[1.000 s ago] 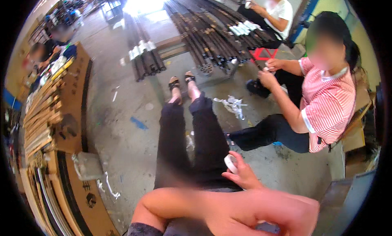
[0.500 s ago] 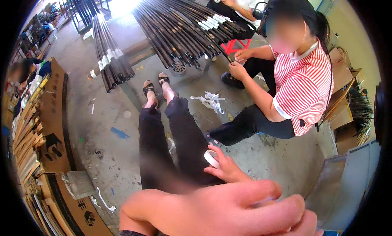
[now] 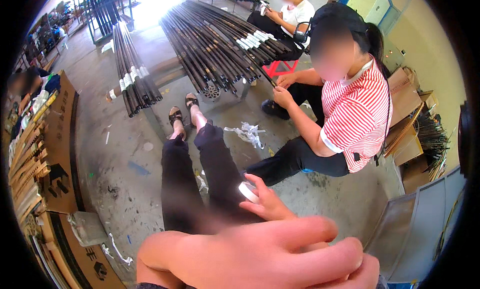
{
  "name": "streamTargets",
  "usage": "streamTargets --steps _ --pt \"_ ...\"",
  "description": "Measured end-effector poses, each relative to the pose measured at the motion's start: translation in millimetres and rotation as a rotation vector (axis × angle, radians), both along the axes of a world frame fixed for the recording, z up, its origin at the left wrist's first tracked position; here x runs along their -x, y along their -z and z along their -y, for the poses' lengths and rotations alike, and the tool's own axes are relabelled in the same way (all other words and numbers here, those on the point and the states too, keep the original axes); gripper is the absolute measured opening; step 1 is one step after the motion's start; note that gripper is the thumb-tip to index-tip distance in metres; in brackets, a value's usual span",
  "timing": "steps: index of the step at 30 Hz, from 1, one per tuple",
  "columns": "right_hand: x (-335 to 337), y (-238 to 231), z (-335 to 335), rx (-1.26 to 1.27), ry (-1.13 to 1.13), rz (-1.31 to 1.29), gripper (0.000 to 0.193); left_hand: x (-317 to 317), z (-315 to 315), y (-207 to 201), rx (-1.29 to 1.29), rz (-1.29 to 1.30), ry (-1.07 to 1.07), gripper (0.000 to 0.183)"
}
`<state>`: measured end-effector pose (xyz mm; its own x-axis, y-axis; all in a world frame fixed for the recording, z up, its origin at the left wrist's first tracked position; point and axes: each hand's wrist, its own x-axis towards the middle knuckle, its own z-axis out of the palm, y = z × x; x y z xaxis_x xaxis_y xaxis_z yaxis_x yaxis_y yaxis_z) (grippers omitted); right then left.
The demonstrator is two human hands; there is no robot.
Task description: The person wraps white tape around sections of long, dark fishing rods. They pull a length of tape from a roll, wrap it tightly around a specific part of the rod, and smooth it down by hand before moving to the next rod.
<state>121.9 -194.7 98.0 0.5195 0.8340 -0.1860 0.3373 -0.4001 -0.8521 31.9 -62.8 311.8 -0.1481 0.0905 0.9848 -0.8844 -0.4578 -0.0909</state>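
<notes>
Tape roll aslant, lower edge rightward

A white tape roll tilts; the right hand holds it.

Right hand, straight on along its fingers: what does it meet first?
Probably the wearer's right black trouser leg, up and to the left of the right hand and its white tape roll. Depth is unclear; it might pass above the leg instead.

White glare swallows the rods at the rack's far edge; the left hand looks soft; black fisheye borders bend lines.
</notes>
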Motion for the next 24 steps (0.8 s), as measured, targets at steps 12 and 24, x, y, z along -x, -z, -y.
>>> streamTargets --steps 12,24 --pt "-12 1 -3 0.031 -0.024 -0.009 0.080 24 -30 37 -0.306 -0.394 -0.182 0.035" --pt "-47 10 -16 0.003 0.104 -0.089 0.079 -44 -49 34 -0.287 -0.421 -0.052 0.040"
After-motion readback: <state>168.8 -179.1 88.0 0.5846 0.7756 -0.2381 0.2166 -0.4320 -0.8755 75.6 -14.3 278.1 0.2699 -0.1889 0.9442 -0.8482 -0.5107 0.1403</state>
